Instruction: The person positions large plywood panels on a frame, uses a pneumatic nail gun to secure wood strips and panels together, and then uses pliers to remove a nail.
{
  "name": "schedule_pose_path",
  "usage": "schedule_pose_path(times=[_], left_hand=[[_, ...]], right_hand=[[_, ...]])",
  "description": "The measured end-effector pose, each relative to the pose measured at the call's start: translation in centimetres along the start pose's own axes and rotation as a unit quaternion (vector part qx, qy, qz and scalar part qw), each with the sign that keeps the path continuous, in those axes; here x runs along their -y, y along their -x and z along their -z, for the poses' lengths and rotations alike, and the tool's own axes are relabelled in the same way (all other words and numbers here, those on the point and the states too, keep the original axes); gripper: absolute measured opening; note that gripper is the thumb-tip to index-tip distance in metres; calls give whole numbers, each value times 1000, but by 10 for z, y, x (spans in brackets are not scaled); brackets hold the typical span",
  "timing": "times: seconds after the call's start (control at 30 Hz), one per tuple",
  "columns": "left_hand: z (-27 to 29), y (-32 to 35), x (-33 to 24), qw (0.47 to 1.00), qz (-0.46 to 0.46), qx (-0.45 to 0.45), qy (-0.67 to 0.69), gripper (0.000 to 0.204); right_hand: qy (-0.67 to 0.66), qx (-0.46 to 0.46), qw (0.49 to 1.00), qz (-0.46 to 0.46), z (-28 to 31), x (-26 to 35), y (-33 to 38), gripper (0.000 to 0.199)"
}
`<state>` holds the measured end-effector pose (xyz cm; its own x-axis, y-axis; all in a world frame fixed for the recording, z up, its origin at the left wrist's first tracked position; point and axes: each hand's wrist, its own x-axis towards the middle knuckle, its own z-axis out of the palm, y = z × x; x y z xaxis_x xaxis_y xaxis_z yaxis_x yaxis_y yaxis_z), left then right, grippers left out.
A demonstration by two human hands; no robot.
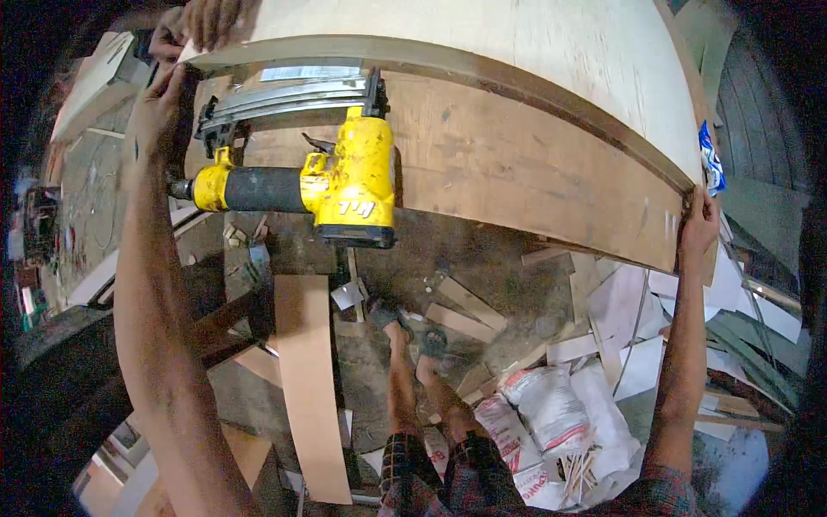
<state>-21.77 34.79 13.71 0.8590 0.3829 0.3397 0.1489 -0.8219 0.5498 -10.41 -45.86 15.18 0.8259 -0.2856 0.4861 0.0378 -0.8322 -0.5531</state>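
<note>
A large pale plywood panel [551,39] with a wooden strip along its near edge lies over a brown work board [508,159]. At the panel's near left corner is my left hand [164,103], its fingers pressed to the edge. My right hand [700,221] grips the strip's right end, thumb up at the corner. A yellow and black nail gun [357,172] rests on its side on the board, near my left forearm, touched by neither hand. Another person's hands [207,24] hold the panel at the far left, partly blurred.
Wood offcuts [465,314] and white sheets litter the floor around my feet. White sacks [547,409] with thin sticks stand at lower right. A long board [310,388] leans below the bench. A blue packet [711,159] lies beside the panel's right edge.
</note>
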Motion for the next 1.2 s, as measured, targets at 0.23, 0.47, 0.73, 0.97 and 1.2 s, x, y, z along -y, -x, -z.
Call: schedule_pose_path(times=[0.23,0.47,0.73,0.97,1.2], left_hand=[[-3,4,-27,985,-17,-12,173,27],[0,13,-43,964,156,-26,213,25],[-6,0,-17,959,91,-46,263,20],[-6,6,-26,982,117,-67,129,26],[-2,4,-38,982,146,-46,114,25]], right_hand=[[-13,15,999,26,1,-5,1,40],[14,51,998,35,4,-12,-1,42],[9,76,997,32,1,-19,-4,35],[95,54,989,96,1,-38,-11,41],[40,48,997,55,-2,-23,-2,45]])
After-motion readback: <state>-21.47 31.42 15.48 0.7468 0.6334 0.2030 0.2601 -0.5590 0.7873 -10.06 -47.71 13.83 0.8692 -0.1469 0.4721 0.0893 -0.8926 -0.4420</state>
